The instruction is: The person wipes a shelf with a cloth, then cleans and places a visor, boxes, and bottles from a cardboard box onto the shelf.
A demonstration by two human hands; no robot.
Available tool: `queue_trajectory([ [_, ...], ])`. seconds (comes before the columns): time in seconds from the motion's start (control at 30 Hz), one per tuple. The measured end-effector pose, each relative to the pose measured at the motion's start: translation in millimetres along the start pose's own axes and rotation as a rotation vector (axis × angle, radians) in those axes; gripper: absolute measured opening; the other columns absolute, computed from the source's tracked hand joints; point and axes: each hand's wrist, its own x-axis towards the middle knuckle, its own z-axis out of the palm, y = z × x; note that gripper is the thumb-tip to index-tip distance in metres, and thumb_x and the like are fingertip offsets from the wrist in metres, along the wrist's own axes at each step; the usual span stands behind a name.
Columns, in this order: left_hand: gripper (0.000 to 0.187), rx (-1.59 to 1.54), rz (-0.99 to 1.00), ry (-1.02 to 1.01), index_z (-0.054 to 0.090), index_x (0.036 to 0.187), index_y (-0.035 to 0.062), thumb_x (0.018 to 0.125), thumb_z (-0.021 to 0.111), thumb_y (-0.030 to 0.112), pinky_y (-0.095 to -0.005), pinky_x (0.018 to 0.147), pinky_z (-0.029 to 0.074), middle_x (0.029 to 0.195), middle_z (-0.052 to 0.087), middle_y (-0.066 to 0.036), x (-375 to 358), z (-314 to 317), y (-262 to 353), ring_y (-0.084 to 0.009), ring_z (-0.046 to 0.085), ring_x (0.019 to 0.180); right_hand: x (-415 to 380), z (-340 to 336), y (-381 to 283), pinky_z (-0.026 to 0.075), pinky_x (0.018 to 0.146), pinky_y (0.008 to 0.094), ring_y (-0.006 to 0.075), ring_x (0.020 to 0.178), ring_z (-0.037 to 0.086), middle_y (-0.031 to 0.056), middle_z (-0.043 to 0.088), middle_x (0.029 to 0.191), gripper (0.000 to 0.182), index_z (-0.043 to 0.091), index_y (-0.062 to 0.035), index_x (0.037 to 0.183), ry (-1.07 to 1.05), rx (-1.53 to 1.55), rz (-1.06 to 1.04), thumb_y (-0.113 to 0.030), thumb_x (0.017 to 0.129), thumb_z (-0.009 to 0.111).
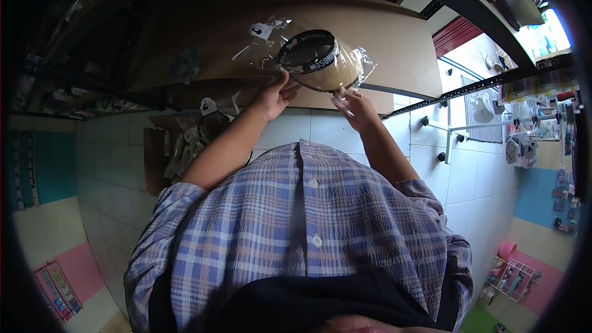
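Observation:
A straw visor hat (333, 75) with a black lettered band lies in clear plastic wrapping at the near part of a brown shelf (203, 37). On its left edge, my left hand (279, 97) has its thumb up against the wrapping, fingers closed underneath. My right hand (354, 106) pinches the lower right edge of the wrapped hat. A white tag (261, 31) sits on the clear plastic to the left of the hat.
Below the shelf at the left, a brown box (157, 160) holds plastic-wrapped items with another white tag (208, 106). A white wheeled rack (450, 129) stands on the tiled floor at the right. Dark metal shelf posts (475, 89) frame the shelf.

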Motion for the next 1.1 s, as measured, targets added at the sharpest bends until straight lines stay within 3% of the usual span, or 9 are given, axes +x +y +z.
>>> queue_trajectory([
  [0.17,0.039,0.053,0.173,0.196,0.06,0.11,0.0164,0.078,0.08,0.027,-0.0285,0.082,0.045,0.097,0.063,0.004,11,24,-3,-0.0122,0.058,0.09,6,1,27,0.052,0.085,0.0313,0.0172,0.091,0.062,0.0084,0.059,0.101,0.011,0.054,-0.0003,0.103,-0.027,0.029,-0.018,0.001,0.092,0.054],
  [0.37,0.037,-0.022,0.024,0.312,0.059,0.11,0.0189,0.092,0.055,0.05,-0.0368,0.083,0.047,0.096,0.063,0.001,19,18,10,-0.0166,0.059,0.096,-34,32,31,0.05,0.09,0.043,0.0245,0.101,0.06,0.0086,0.06,0.107,0.024,0.054,-0.0009,0.114,-0.094,0.083,0.265,-0.006,0.091,0.057],
  [0.43,0.042,-0.075,0.084,0.377,0.058,0.112,0.0187,0.09,0.056,0.055,-0.0367,0.085,0.046,0.099,0.063,0.0,4,35,16,-0.0175,0.059,0.096,-38,36,13,0.05,0.085,0.0424,0.0244,0.098,0.062,0.0085,0.064,0.106,0.028,0.058,-0.0023,0.113,0.149,-0.724,0.419,-0.018,0.09,0.06],
  [0.5,0.064,-0.077,0.322,0.339,0.053,0.121,0.0116,0.083,0.062,0.062,-0.0376,0.094,0.043,0.113,0.06,-0.006,5,38,17,-0.0208,0.057,0.103,-28,-8,8,0.049,0.077,0.0404,0.0309,0.084,0.064,0.016,0.067,0.087,0.026,0.061,-0.0019,0.098,0.434,-1.443,-0.333,-0.025,0.085,0.062],
  [0.63,0.084,0.762,0.734,0.65,0.028,0.142,0.0004,0.084,0.069,0.045,-0.0393,0.108,0.031,0.142,0.038,-0.021,11,34,15,-0.0291,0.04,0.13,-14,-3,-50,0.048,0.079,0.0402,0.0318,0.093,0.06,0.0158,0.062,0.098,0.036,0.057,-0.002,0.102,0.517,-1.349,-0.752,-0.034,0.086,0.067],
  [0.73,0.082,0.862,0.753,0.265,0.028,0.142,-0.0014,0.085,0.069,0.041,-0.039,0.108,0.032,0.141,0.039,-0.022,55,4,24,-0.0304,0.039,0.131,28,14,-61,0.041,0.102,0.0414,0.0377,0.123,0.049,0.0225,0.051,0.131,0.064,0.044,-0.0049,0.133,0.304,-1.426,-0.732,-0.044,0.086,0.066],
  [0.87,0.083,1.08,0.789,0.416,0.025,0.144,-0.0026,0.087,0.067,0.041,-0.0418,0.112,0.028,0.144,0.034,-0.027,83,15,36,-0.0369,0.034,0.135,29,68,-50,0.032,0.105,0.0583,0.0407,0.139,0.026,0.0171,0.014,0.156,0.097,0.027,-0.0239,0.147,0.274,-1.829,-0.651,-0.054,0.07,0.077],
  [1.03,0.088,1.146,0.481,0.551,0.018,0.145,-0.0073,0.088,0.062,0.045,-0.0414,0.114,0.025,0.147,0.029,-0.031,69,27,4,-0.0397,0.03,0.137,34,66,-21,0.03,0.103,0.0594,0.038,0.139,0.026,0.0174,0.019,0.155,0.107,0.02,-0.0227,0.149,0.425,-1.653,-0.552,-0.053,0.065,0.08],
  [1.1,0.087,1.118,0.519,0.27,0.016,0.145,-0.0089,0.088,0.063,0.039,-0.0403,0.113,0.026,0.146,0.031,-0.031,68,29,-9,-0.0385,0.031,0.137,32,57,-24,0.03,0.103,0.0582,0.037,0.139,0.028,0.0166,0.022,0.154,0.107,0.021,-0.0212,0.149,0.426,-1.641,-0.554,-0.053,0.065,0.079],
])
